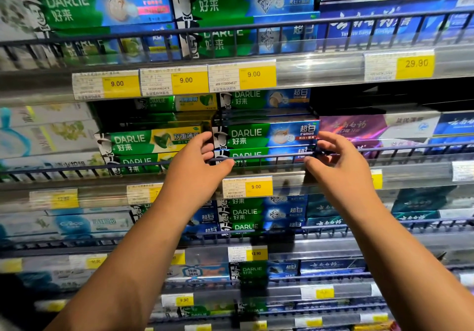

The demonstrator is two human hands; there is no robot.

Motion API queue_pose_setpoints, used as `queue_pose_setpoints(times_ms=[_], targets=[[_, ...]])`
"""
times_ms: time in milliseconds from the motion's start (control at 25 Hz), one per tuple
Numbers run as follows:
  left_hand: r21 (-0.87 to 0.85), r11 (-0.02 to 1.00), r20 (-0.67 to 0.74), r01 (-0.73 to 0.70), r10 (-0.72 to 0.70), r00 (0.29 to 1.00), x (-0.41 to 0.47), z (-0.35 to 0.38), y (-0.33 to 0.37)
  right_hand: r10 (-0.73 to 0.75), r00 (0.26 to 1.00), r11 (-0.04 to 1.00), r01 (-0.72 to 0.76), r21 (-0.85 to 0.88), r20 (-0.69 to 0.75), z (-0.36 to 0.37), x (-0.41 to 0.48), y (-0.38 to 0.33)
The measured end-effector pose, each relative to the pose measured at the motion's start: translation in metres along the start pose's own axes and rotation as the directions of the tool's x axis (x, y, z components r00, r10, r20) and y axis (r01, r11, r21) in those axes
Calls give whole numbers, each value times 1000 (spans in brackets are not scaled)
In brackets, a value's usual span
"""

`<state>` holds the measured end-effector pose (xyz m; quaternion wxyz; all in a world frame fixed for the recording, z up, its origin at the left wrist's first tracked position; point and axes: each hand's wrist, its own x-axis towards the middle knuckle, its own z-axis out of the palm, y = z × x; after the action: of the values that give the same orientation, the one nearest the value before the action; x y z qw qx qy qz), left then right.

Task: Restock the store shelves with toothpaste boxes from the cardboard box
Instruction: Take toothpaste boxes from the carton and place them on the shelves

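While both hands bracket the Darlie toothpaste box (266,136) on the middle shelf, left hand (197,169) fingers curl round its left end, right hand (341,164) fingers round the right; best push evenly, seat it square behind the wire rail (269,157), label out

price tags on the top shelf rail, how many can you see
4. Three 9.00 tags sit side by side left of centre; one 29.90 tag is far right. None seems hidden.

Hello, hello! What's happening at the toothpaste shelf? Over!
Left hand grips left end, right hand grips right end of green-and-blue Darlie toothpaste box. Box level. Dark wire rail crosses low in front.
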<state>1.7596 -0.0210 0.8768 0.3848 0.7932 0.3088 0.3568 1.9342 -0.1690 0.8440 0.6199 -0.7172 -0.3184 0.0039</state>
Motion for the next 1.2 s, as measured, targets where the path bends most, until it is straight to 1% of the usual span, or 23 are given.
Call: queue_pose_setpoints(times_ms=[120, 320, 440, 640, 880, 1200], targets=[[48, 999, -14, 7, -6, 1000, 2, -2, 1, 14, 1000, 1000, -14, 16, -5, 1, 0, 1], [-77, 994, 0, 78, -78, 997, 5, -2, -4, 47, 999, 996, -46, 82, -19, 2, 3, 0], [-122, 989, -9, 87, -89, 996, 5, -3, -7, 49, 998, 996, -45, 82, -41, 1, 4, 0], [-13, 999, -47, 33, -34, 998, 5, -4, -11, 50, 997, 997, -47, 69, -51, 5, 4, -3], [-10, 999, -42, 31, -31, 999, 2, -8, -15, 49, 998, 995, -44, 93, -51, 9, 2, -3], [19, 1000, -37, 23, -22, 999, 0, -6, -14, 58, 998, 995, -56, 78, -21, 7, -1, -6]])
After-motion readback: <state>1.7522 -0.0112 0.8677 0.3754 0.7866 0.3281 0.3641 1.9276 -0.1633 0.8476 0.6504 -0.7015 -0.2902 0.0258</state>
